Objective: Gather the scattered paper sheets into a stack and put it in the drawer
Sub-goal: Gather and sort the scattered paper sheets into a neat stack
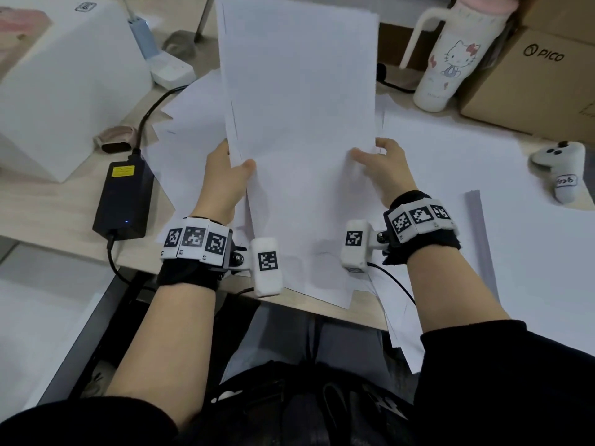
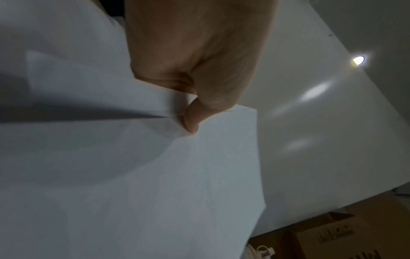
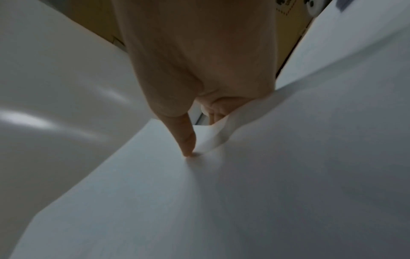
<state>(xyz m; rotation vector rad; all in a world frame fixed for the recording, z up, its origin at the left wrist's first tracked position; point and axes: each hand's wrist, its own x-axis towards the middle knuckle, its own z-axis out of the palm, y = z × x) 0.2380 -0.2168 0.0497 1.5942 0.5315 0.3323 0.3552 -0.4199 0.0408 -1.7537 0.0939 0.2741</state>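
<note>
Both our left hand (image 1: 227, 175) and right hand (image 1: 384, 169) pinch the light, floppy paper stack (image 1: 299, 91) by its side edges, where loose sheets probably slip least.

Black sleeves (image 1: 515, 365), black wristbands (image 1: 421, 233) — white marker-printed blocks (image 1: 193, 241) strapped on both.

Head overhead; wrists close, perhaps upward.

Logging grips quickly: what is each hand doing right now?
Left hand: grips the left edge of the paper stack, thumb on front.
Right hand: grips the stack's right edge, thumb on front.
</note>
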